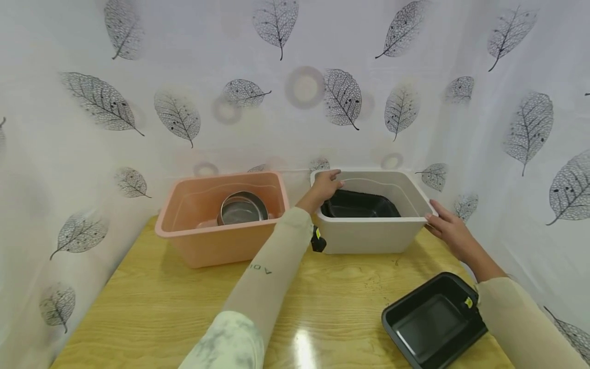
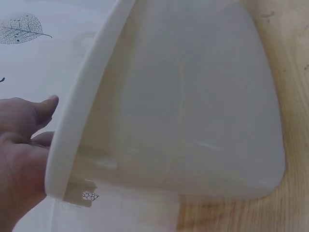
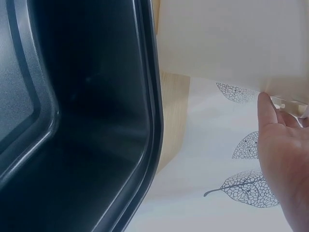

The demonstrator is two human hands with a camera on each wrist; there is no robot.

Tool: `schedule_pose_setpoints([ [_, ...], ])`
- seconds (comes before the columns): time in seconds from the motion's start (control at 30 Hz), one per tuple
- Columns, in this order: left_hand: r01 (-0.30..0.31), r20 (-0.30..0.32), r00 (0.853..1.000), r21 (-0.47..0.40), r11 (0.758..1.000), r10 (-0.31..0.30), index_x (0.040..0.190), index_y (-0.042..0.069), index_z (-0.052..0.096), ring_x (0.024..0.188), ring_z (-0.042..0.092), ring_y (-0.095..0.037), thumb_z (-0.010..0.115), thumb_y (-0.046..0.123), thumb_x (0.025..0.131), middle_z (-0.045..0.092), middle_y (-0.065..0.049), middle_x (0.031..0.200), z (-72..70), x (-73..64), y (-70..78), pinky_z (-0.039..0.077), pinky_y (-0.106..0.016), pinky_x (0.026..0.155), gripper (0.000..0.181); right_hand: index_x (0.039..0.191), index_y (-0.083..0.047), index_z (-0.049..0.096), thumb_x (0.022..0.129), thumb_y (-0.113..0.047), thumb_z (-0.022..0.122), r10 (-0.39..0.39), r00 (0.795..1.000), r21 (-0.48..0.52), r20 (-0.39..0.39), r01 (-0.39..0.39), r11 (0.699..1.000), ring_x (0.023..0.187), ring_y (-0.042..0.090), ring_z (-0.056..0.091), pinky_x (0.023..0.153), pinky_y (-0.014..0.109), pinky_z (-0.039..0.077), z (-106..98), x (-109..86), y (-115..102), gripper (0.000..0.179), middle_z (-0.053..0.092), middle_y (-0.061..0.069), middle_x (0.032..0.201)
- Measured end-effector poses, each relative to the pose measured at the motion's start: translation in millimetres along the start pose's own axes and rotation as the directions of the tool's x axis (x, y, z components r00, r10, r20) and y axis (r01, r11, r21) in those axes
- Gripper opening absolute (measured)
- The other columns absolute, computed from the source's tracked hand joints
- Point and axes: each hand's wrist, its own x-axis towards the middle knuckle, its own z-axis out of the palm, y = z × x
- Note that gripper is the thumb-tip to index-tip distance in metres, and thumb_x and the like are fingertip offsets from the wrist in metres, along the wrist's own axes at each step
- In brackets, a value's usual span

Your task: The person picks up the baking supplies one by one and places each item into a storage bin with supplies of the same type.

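Note:
A white plastic bin (image 1: pixel 364 236) stands at the back right of the table with a black tray (image 1: pixel 359 204) inside it. My left hand (image 1: pixel 324 185) reaches over the bin's left rim, its fingers extended. In the left wrist view, the left hand (image 2: pixel 21 150) shows beside the rim, with the thumb apart from it and some fingers hidden behind it. At the opposite end, my right hand (image 1: pixel 449 230) holds the right rim near the front corner. The right wrist view shows the right hand (image 3: pixel 285 150) with fingers touching the bin's edge.
Left of the white bin stands an orange bin (image 1: pixel 221 248) holding a round metal pan (image 1: pixel 241 209). Another black tray (image 1: pixel 433 323) lies at the table's right front, beneath my right forearm. A leaf-patterned curtain (image 1: pixel 295 138) hangs behind the wooden table (image 1: pixel 322 307).

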Motion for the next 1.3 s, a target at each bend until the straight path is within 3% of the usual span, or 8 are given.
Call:
schedule_pose_setpoints([
  [0.23,-0.046,-0.016,0.999,-0.072,0.996,0.045,0.149,0.003,0.048,0.127,0.060,-0.032,0.058,0.007,0.102,0.058,-0.023,0.141,-4.8,0.5,-3.1,0.049,-0.039,0.108,0.048,0.161,-0.009,-0.006,0.109,-0.028,0.046,-0.011,1.000,-0.001,0.009,0.011,1.000,0.104,-0.022,0.052,0.090,0.008,0.049,2.2,3.7,2.8,0.077,-0.008,0.036,0.162],
  [0.47,-0.044,0.082,0.994,-0.274,0.961,0.069,0.153,0.006,0.043,0.133,0.055,-0.031,0.057,0.008,0.103,0.051,-0.023,0.148,-10.0,-11.0,1.0,0.050,-0.037,0.107,0.052,0.161,-0.010,-0.008,0.109,-0.029,0.045,-0.011,1.000,-0.017,0.018,0.012,1.000,0.105,-0.024,0.051,0.092,0.007,0.048,3.8,1.4,0.8,0.076,-0.011,0.032,0.163],
  [0.67,-0.098,0.144,0.978,-0.322,0.942,0.152,0.153,0.008,0.044,0.134,0.054,-0.030,0.057,0.010,0.103,0.053,-0.020,0.148,-12.5,-24.9,4.8,0.052,-0.035,0.104,0.051,0.161,-0.011,-0.007,0.109,-0.029,0.045,-0.012,1.000,-0.023,0.013,0.012,1.000,0.105,-0.023,0.052,0.089,0.005,0.048,3.3,0.3,-0.3,0.076,-0.012,0.033,0.162],
  [0.87,-0.159,0.207,0.950,-0.329,0.931,0.235,0.155,0.007,0.039,0.138,0.051,-0.031,0.055,0.010,0.104,0.051,-0.020,0.150,-11.7,-53.9,12.4,0.051,-0.037,0.106,0.053,0.161,-0.009,-0.007,0.109,-0.030,0.045,-0.016,1.000,-0.028,0.007,0.016,0.999,0.105,-0.023,0.052,0.090,0.007,0.049,2.2,-0.4,-0.9,0.076,-0.011,0.034,0.162],
  [0.97,-0.144,0.234,0.944,-0.349,0.926,0.235,0.156,0.007,0.037,0.139,0.049,-0.034,0.054,0.010,0.105,0.048,-0.021,0.151,-9.4,-71.4,14.3,0.049,-0.037,0.107,0.054,0.161,-0.007,-0.007,0.109,-0.028,0.045,-0.020,1.000,-0.028,0.011,0.021,0.999,0.105,-0.023,0.052,0.092,0.008,0.048,0.7,-0.5,0.8,0.076,-0.011,0.033,0.162],
  [1.13,-0.140,0.256,0.939,-0.326,0.935,0.230,0.155,0.009,0.039,0.131,0.057,-0.033,0.056,0.013,0.104,0.049,-0.020,0.152,-5.5,-97.7,11.8,0.052,-0.034,0.104,0.054,0.161,-0.009,-0.008,0.109,-0.027,0.044,-0.027,0.999,-0.037,0.018,0.028,0.999,0.106,-0.024,0.051,0.091,0.007,0.048,-0.5,-1.7,2.1,0.075,-0.013,0.032,0.162],
  [1.3,-0.121,0.264,0.935,-0.385,0.915,0.235,0.154,0.006,0.041,0.134,0.054,-0.035,0.057,0.010,0.103,0.050,-0.019,0.150,-0.6,-123.8,1.4,0.051,-0.040,0.106,0.053,0.161,-0.009,-0.008,0.110,-0.027,0.044,-0.034,0.999,-0.041,0.021,0.035,0.999,0.106,-0.024,0.052,0.091,0.008,0.048,0.3,-1.5,1.9,0.075,-0.012,0.032,0.162],
])
